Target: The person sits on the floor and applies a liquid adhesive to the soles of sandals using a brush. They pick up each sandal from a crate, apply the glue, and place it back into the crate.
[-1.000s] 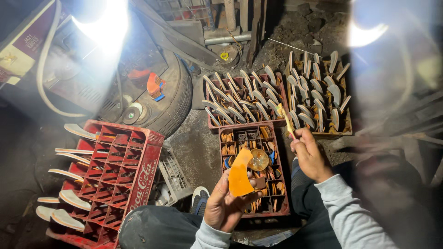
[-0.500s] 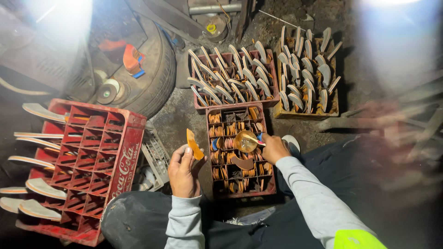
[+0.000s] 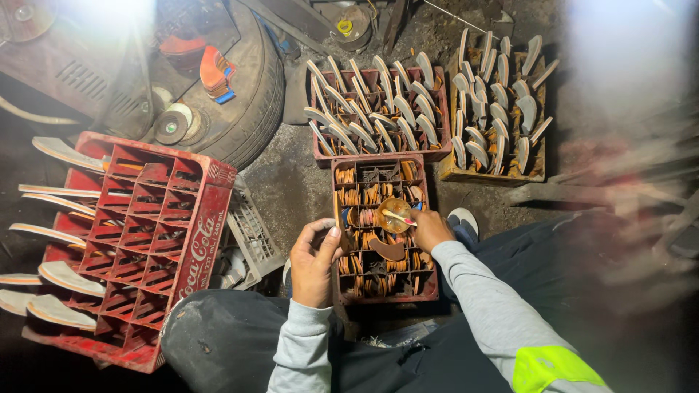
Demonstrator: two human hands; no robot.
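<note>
Red bottle crate (image 3: 138,240), tyre (image 3: 247,87) (upper left), grey basket (image 3: 251,236).

red crate (image 3: 191,240): glossy plastic | blades (image 3: 378,109): dull metal | sleeve (image 3: 480,291): matt grey cloth

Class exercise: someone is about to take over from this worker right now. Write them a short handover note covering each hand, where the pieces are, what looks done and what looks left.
Left hand: at the left edge of the small crate, fingers curled; whether it grips a piece cannot be told.
Right hand: over the same crate, holding a thin stick in a small round dish.
Pieces: the small crate holds stacks of flat brown pieces. Two crates beyond it, one red and one yellowish, are full of pale curved pieces standing upright.
Done: those two crates look filled.
Left: the big red crate on the left has many empty cells.
</note>
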